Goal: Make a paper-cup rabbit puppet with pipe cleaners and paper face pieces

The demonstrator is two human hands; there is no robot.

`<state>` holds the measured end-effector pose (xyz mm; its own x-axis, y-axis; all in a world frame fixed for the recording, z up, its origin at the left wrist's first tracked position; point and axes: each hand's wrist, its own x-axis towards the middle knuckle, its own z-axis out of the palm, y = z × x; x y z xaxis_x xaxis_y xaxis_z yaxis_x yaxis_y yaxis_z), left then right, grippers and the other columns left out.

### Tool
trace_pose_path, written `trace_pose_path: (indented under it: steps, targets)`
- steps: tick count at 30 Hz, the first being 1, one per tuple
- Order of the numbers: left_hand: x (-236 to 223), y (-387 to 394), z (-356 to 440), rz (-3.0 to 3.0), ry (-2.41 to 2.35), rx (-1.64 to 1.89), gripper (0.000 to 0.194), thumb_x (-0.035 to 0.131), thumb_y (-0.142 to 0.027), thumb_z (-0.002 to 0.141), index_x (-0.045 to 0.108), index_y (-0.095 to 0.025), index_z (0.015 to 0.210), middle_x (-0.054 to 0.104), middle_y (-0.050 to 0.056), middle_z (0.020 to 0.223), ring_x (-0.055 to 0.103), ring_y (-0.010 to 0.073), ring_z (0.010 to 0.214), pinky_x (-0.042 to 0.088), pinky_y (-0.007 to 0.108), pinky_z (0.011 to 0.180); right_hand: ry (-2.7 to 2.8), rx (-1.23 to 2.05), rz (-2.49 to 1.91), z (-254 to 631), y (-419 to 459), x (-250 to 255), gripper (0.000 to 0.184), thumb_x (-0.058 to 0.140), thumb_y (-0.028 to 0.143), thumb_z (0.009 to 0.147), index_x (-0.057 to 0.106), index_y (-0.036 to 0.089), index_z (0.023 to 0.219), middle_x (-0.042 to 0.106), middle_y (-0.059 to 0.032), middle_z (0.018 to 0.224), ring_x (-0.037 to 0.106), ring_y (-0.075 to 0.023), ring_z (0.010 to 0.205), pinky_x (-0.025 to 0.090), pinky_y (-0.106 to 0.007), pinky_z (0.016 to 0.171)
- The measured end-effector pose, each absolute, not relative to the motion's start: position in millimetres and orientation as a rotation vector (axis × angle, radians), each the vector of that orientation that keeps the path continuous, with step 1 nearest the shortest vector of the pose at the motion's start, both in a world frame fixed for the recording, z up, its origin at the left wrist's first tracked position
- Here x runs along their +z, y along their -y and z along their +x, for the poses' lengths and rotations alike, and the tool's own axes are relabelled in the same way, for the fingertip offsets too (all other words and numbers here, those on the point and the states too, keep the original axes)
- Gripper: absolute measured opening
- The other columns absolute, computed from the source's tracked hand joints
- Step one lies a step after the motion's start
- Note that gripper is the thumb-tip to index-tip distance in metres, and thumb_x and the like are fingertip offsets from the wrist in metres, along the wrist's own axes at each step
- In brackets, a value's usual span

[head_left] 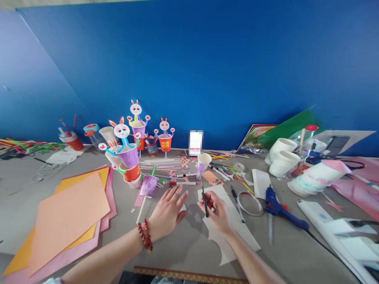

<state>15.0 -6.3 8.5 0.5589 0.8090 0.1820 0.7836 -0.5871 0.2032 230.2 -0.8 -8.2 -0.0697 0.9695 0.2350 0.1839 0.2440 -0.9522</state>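
Blue wall (207, 63), stacked coloured paper (71, 213), blue glue gun (280, 212), red cup (76, 144) far left

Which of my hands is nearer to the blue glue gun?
Right. Your right hand is to the left of the blue glue gun, with a black pen lying between them. Your left hand is farther left, beyond the right.

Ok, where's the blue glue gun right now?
In the head view, the blue glue gun lies on the table to the right of the right hand, between the white ring and the white power strip.
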Motion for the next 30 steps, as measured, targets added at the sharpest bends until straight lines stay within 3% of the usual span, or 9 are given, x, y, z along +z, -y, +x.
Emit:
trace_pose_path:
  steps: [4, 9, 13, 15, 18, 22, 27, 30]
  targets:
    - [4.6, -13.2, 24.8, 2.698, -1.433, 0.24, 0.065, 0.047, -0.051, 0.093, 0.041, -0.014, 0.146, 0.04, 0.022, 0.152, 0.032, 0.035, 0.144, 0.027, 0.053, 0.117, 1.484, 0.97, -1.11, 231.5, -0.8, -9.5, 0.032, 0.075, 0.046, 0.078, 0.057, 0.02, 0.08, 0.057, 0.0017, 0.068, 0.052, -0.0115, 0.053, 0.044, -0.022, 0.048]
    - [6.7, -17.5, 34.9, 2.665, -1.394, 0.216, 0.064, 0.051, -0.053, 0.091, 0.047, -0.013, 0.141, 0.04, 0.022, 0.151, 0.033, 0.0351, 0.144, 0.032, 0.052, 0.115, 1.485, 0.968, -1.1, 234.1, -3.2, -14.5, 0.031, 0.073, 0.046, 0.08, 0.057, 0.02, 0.081, 0.058, 0.0004, 0.07, 0.055, -0.0129, 0.055, 0.047, -0.023, 0.05]
    - [31.9, -0.6, 15.9, 2.642, -1.291, 0.631, 0.039, 0.051, -0.039, 0.094, 0.058, -0.022, 0.128, 0.053, 0.012, 0.143, 0.048, 0.0282, 0.134, 0.041, 0.044, 0.11, 1.51, 0.971, -1.124, 235.7, -3.6, -17.9, 0.03, 0.069, 0.047, 0.083, 0.056, 0.02, 0.081, 0.058, 0.0005, 0.068, 0.055, -0.0132, 0.054, 0.048, -0.024, 0.049]
    - [44.1, 10.6, -7.5, 2.517, -1.359, 0.959, 0.026, 0.049, -0.027, 0.095, 0.062, -0.025, 0.117, 0.066, 0.008, 0.123, 0.061, 0.0218, 0.115, 0.048, 0.036, 0.1, 1.514, 0.971, -1.147, 235.7, -2.5, -16.3, 0.028, 0.067, 0.045, 0.084, 0.056, 0.02, 0.081, 0.058, -0.0001, 0.07, 0.056, -0.0132, 0.055, 0.049, -0.023, 0.051]
    - [45.5, 21.3, -54.0, 2.249, -1.676, 1.295, 0.018, 0.047, -0.022, 0.095, 0.062, -0.026, 0.105, 0.069, 0.007, 0.102, 0.065, 0.0216, 0.099, 0.052, 0.036, 0.09, 1.504, 0.976, -1.141, 234.9, -0.8, -11.8, 0.026, 0.066, 0.044, 0.084, 0.056, 0.02, 0.081, 0.058, -0.0007, 0.072, 0.056, -0.0133, 0.056, 0.05, -0.024, 0.052]
    - [16.2, 21.1, -107.4, 2.172, -1.958, 0.99, 0.019, 0.045, -0.026, 0.093, 0.061, -0.027, 0.103, 0.066, 0.006, 0.102, 0.065, 0.0241, 0.093, 0.052, 0.037, 0.081, 1.523, 0.983, -1.115, 233.7, -0.4, -10.6, 0.026, 0.066, 0.043, 0.085, 0.056, 0.02, 0.081, 0.056, 0.0004, 0.068, 0.055, -0.0126, 0.054, 0.046, -0.023, 0.049]
    - [-15.6, 17.0, -122.8, 2.26, -2.101, 0.601, 0.02, 0.056, -0.032, 0.088, 0.063, -0.022, 0.102, 0.065, 0.008, 0.105, 0.06, 0.0281, 0.1, 0.049, 0.041, 0.087, 1.527, 1.033, -1.132, 232.7, -1.1, -13.8, 0.026, 0.071, 0.042, 0.082, 0.056, 0.02, 0.083, 0.059, -0.0007, 0.072, 0.057, -0.0131, 0.057, 0.044, -0.022, 0.049]
    - [-20.1, 15.1, -120.3, 2.278, -2.171, 0.516, 0.017, 0.052, -0.031, 0.09, 0.062, -0.021, 0.099, 0.065, 0.009, 0.103, 0.06, 0.0279, 0.099, 0.047, 0.039, 0.086, 1.498, 1.032, -1.13, 233.3, -1.8, -12.7, 0.028, 0.075, 0.042, 0.078, 0.057, 0.02, 0.082, 0.059, -0.0003, 0.071, 0.057, -0.0134, 0.056, 0.044, -0.023, 0.049]
